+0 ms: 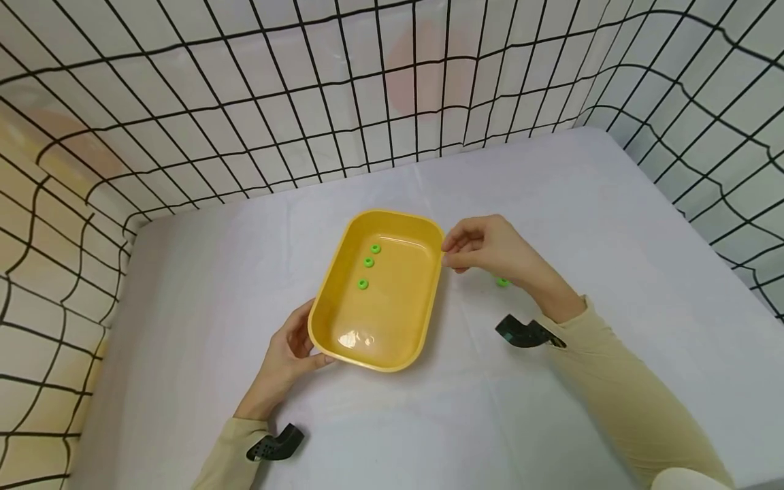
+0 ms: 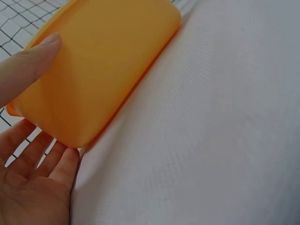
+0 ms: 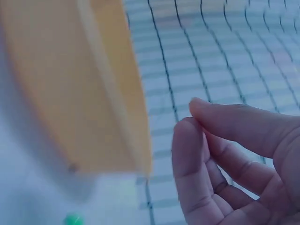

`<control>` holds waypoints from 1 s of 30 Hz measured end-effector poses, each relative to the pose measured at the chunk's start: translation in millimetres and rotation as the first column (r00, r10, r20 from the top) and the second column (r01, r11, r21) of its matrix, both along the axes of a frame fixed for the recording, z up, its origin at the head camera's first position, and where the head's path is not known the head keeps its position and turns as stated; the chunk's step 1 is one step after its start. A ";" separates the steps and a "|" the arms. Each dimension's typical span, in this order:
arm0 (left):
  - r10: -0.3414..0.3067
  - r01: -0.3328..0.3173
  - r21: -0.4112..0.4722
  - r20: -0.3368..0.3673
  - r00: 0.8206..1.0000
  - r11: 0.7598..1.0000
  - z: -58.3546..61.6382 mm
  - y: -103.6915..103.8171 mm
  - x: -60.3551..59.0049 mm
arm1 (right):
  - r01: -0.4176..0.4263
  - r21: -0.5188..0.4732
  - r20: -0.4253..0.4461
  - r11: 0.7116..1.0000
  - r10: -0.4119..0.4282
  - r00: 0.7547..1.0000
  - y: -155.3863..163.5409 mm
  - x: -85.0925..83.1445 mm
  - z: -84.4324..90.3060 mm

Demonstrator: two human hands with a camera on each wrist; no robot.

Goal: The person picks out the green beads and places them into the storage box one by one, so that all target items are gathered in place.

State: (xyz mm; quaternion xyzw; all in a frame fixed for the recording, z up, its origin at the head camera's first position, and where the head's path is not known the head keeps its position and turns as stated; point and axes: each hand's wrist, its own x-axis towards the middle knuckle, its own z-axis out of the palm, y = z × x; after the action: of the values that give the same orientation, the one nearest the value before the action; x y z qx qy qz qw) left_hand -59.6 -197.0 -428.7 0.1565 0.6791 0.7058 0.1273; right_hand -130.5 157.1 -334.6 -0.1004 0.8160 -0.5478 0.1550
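Observation:
A yellow rectangular tray (image 1: 392, 320) lies on the white-covered table, with three small green rings (image 1: 369, 262) in its upper left part. At its near left corner my left hand (image 1: 284, 357) holds it, the thumb (image 2: 33, 61) against the outer wall and the fingers around the corner. Just beside the right rim is my right hand (image 1: 484, 248), its thumb and index fingertips together. No object shows between those fingertips in the right wrist view. Another green ring (image 1: 503, 282) lies on the cloth, partly hidden by the right hand and wrist.
A black wire grid (image 1: 367, 102) bounds the far side and both sides of the table. White cloth (image 1: 380, 435) covers the tabletop. A black wrist device sits on each sleeve (image 1: 612, 388). The tray looks blurred in the right wrist view.

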 end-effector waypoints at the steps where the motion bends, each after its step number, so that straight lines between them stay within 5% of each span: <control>1: -0.004 0.004 0.001 -0.003 1.000 1.000 -0.1 0.3 -0.1 | 0.026 -0.015 0.009 1.000 -0.026 1.000 8.9 3.6 -4.7; 8: -0.012 0.012 -0.004 -0.007 1.000 1.000 -0.9 0.7 0.3 | 0.160 -0.034 0.076 0.987 -0.157 0.985 50.2 22.3 -33.3; 16: -0.003 0.003 -0.004 0.003 1.000 1.000 0.7 0.3 -0.7 | 0.213 -0.091 0.149 0.973 -0.198 0.969 61.6 32.0 -57.8; 30: 0.002 -0.002 -0.009 0.017 1.000 1.000 1.3 0.1 -1.2 | 0.275 -0.110 0.054 0.955 -0.271 0.961 68.4 37.1 -76.6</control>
State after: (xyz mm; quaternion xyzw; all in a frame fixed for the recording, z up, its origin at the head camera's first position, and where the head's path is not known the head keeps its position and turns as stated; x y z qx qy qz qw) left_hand -60.8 -196.9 -427.4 0.1491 0.6814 0.7041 0.1330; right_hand -93.4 225.5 -411.2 0.0147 0.7856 -0.6123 0.0873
